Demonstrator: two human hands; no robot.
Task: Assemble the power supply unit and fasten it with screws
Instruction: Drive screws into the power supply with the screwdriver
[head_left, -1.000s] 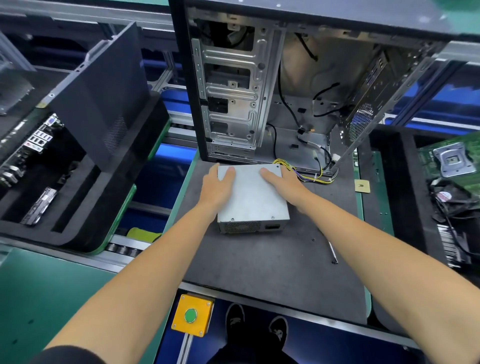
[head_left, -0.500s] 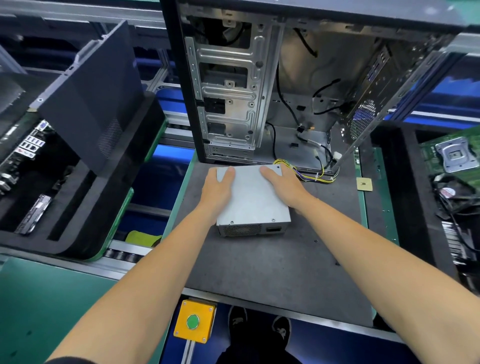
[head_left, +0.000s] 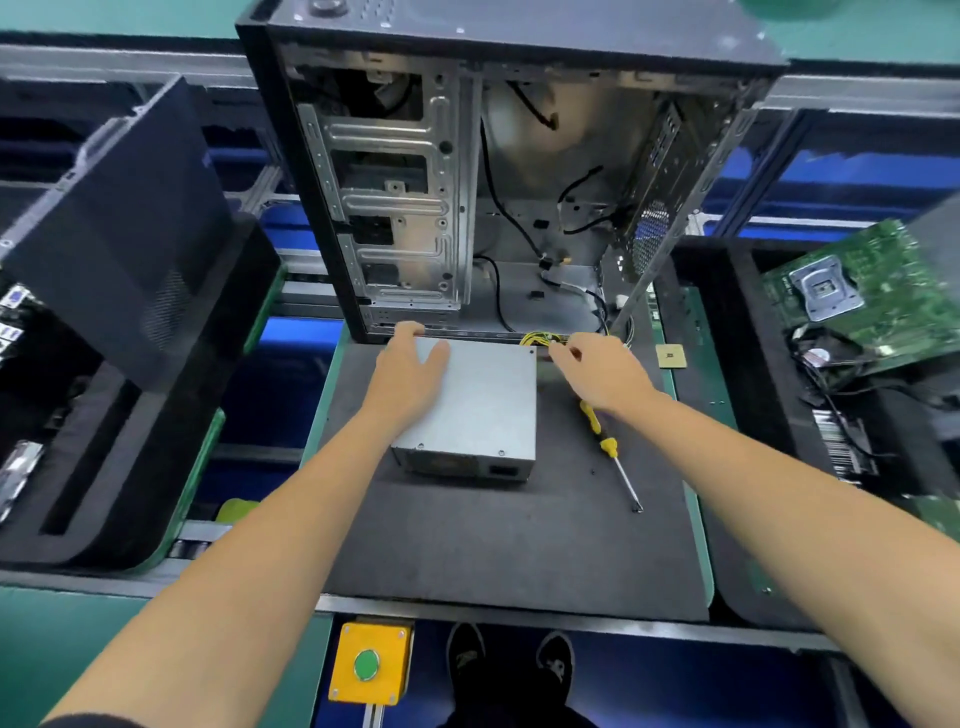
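The grey power supply unit (head_left: 483, 405) lies flat on the black mat (head_left: 519, 545), just in front of the open computer case (head_left: 400, 208). My left hand (head_left: 410, 369) lies on its far left corner, with the fingers curled over the far edge and the thumb on top. My right hand (head_left: 605, 371) is off the box at its far right corner, where its fingertips pinch the yellow cable bundle (head_left: 537, 340). A screwdriver with a yellow handle (head_left: 600, 431) lies on the mat under my right wrist, its shaft pointing toward me.
A dark side panel (head_left: 119, 223) leans in a black foam tray at the left. A green motherboard (head_left: 872, 291) and a fan sit in the tray at the right. A small chip (head_left: 670, 357) lies beside the mat. A yellow button box (head_left: 371, 662) hangs below the front edge.
My right hand has left the top of the power supply and moved right to the yellow cables. My left hand has slid to the far left corner. The screwdriver's handle now shows.
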